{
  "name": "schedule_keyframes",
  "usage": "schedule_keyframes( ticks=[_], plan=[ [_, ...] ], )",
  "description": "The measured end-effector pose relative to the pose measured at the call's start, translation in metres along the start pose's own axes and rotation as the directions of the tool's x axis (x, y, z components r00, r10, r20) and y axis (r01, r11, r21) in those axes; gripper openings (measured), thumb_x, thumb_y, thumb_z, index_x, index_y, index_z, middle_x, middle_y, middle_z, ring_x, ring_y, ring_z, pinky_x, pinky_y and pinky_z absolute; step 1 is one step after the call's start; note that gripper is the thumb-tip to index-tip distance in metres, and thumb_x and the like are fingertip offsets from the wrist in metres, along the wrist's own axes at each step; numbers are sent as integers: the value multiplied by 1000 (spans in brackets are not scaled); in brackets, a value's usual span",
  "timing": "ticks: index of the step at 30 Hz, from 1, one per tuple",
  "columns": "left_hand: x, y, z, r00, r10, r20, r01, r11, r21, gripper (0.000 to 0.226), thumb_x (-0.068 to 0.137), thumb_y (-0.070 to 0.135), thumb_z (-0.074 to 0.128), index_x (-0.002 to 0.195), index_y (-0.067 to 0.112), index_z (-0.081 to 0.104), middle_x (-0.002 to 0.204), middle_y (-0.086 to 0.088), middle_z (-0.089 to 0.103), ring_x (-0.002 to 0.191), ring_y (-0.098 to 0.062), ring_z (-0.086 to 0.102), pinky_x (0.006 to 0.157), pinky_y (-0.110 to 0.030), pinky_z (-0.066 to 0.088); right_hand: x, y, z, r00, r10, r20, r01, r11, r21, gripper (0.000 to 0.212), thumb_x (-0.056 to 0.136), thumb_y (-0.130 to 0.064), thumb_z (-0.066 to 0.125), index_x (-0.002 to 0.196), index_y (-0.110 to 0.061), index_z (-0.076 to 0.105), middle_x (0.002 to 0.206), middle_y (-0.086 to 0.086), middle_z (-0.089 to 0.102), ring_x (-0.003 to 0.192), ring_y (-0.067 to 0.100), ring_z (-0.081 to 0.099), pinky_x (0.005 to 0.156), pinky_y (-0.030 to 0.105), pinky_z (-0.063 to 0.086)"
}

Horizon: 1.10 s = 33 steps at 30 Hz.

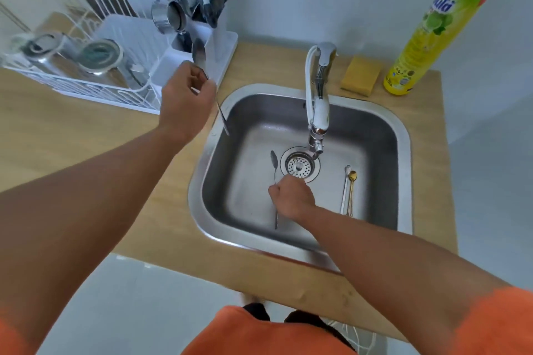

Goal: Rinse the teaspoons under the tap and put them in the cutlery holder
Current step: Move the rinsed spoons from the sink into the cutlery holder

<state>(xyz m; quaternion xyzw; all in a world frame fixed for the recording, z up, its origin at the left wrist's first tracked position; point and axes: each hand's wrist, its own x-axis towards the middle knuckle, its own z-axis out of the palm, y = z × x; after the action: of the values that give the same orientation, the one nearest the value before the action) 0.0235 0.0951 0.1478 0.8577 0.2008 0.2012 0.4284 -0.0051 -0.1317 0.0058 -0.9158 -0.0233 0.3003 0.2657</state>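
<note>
Over the sink (383, 135), the right hand (292, 199) closes on a dark teaspoon (274, 161) beside the drain (300, 166), while the left hand (187, 101) grips another spoon (199, 53) (bowl up) just before the cutlery holder (213, 37). Two more teaspoons (347, 190) lie together near the right wall, below the tap (320, 106).

Tap (318, 112) overhangs sink (375, 124); sides open.

A yellow sponge (360, 75) lies on the wooden counter (86, 135), just beside a tall yellow-green detergent bottle (424, 37). At far left, a white wire dish rack (95, 86) holds 2 steel pots (72, 56).
</note>
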Motion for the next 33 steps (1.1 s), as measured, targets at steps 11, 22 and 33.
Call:
schedule_keyframes(
  ticks=[11, 22, 33],
  plan=[
    [59, 22, -79, 924, 125, -360, -123, 992, 27, 19, 87, 37, 61, 76, 42, 47, 66, 19, 59, 56, 5, 55, 61, -19, 43, -15, -111, -25, 933, -296, -207, 340, 912, 229, 16, 94, -27, 50, 82, -21, 41, 84, 5, 62, 81, 36, 61, 69, 44, 50],
    [43, -25, -61, 967, -15, -256, 59, 984, 165, 16, 94, 44, 61, 100, 29, 60, 89, 16, 65, 84, -18, 65, 73, -37, 51, 7, -199, -101, 730, -405, -550, 559, 817, 140, 12, 89, -31, 52, 82, -22, 49, 67, -7, 57, 64, 20, 54, 53, 32, 37],
    [19, -56, -35, 960, -193, -203, 206, 978, 43, 13, 92, 37, 67, 87, 26, 61, 78, 14, 63, 71, -2, 57, 61, -20, 38, 31, -263, -127, 685, -434, -584, 572, 818, 63, 11, 95, -32, 58, 91, -22, 58, 78, -8, 68, 76, 23, 62, 59, 31, 44]
  ],
)
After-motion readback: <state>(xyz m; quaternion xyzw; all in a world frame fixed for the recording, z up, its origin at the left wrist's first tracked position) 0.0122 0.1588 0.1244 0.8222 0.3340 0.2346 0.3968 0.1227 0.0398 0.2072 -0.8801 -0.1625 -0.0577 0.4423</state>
